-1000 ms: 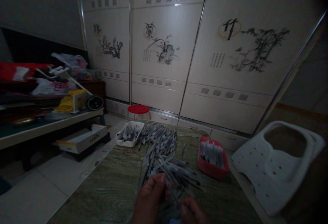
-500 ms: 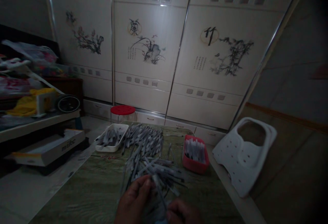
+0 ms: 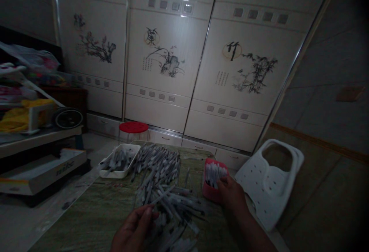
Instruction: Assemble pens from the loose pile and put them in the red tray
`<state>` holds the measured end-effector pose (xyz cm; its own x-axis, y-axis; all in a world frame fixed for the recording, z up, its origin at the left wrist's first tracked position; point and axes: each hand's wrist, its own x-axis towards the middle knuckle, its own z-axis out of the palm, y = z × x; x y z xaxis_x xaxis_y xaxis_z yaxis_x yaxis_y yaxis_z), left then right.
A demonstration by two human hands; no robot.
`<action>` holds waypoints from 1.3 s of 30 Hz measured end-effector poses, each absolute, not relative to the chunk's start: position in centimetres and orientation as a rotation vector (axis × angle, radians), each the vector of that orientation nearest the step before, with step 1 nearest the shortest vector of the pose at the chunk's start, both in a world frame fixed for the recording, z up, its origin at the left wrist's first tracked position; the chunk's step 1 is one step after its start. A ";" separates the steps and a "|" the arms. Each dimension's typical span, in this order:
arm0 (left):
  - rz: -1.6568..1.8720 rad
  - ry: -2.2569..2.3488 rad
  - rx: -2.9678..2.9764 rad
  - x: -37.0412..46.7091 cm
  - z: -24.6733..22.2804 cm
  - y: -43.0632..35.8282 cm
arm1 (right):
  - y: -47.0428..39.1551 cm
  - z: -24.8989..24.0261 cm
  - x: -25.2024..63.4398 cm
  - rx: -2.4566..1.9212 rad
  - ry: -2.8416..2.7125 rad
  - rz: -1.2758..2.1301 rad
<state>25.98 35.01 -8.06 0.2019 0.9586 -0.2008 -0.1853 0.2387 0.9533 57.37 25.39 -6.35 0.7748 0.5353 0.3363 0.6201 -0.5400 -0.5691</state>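
My right hand (image 3: pixel 232 194) reaches over the near right corner of the red box (image 3: pixel 213 194). Its fingers are closed at the near ends of the grey-white pens (image 3: pixel 215 172) lined up inside, seemingly on one pen; the fingertips are partly hidden. At the near edge of a loose pile of similar pens (image 3: pixel 161 163), my left hand (image 3: pixel 135 225) has thumb and forefinger pressed together. Whatever it pinches cannot be made out among the pens behind it. More pens lie below and between my hands on the green wood-patterned table (image 3: pixel 86 221).
A white tray (image 3: pixel 115 174) of pens stands at the table's far left. Behind the table is a red stool (image 3: pixel 133 127). A white folded plastic seat (image 3: pixel 269 182) leans at the right. On the left are a cluttered shelf (image 3: pixel 43 138) and an open shoebox (image 3: pixel 43 175).
My right hand has moved from the near middle of the table, where both hands were at a pen, over to the red box. My left hand has shifted slightly left and down.
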 end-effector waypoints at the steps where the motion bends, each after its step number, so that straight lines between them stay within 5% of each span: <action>1: 1.012 1.027 0.985 25.9 -8.0 35.1 | 25.9 -6.3 58.2 -2.313 -0.866 -0.157; 12: 1.024 1.008 0.920 24.6 -8.3 36.5 | 27.7 -6.0 59.7 -2.461 -0.873 -0.151; 26: 1.067 1.002 0.853 23.4 -7.8 36.8 | 25.4 -10.0 46.3 -2.156 -1.277 0.267; 39: 1.088 1.026 0.919 22.3 -8.6 37.9 | 28.7 -11.7 44.5 -2.382 -1.345 0.356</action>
<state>22.34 37.93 -8.60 0.1413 0.9714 -0.1906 -0.2473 0.2211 0.9434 44.46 28.70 -11.73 0.5100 0.8596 -0.0329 0.7631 -0.4697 -0.4438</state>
